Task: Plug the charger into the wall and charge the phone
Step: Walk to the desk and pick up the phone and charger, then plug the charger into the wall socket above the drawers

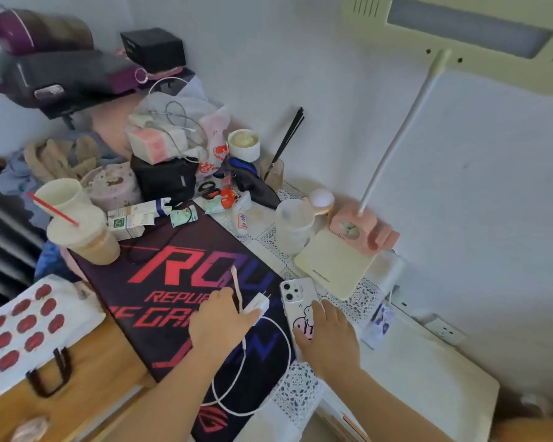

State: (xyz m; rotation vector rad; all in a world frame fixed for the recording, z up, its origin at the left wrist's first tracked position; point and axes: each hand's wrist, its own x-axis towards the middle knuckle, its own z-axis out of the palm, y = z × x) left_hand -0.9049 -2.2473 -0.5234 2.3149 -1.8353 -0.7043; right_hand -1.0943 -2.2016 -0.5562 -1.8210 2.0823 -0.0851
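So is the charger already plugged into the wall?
No, the charger lies on the mat under the left hand, prongs bare, away from the wall outlet.

The left hand (219, 323) rested on the dark printed desk mat (160, 282), fingers on the small white plug-in charger (260, 304) with its looped white cable (253, 371). The right hand (328, 338) covered the white cartoon-cased phone (296, 295) lying at the mat's right edge.

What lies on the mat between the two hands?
In the head view, the white charger and its looping cable lie between the left hand and right hand, beside the phone.
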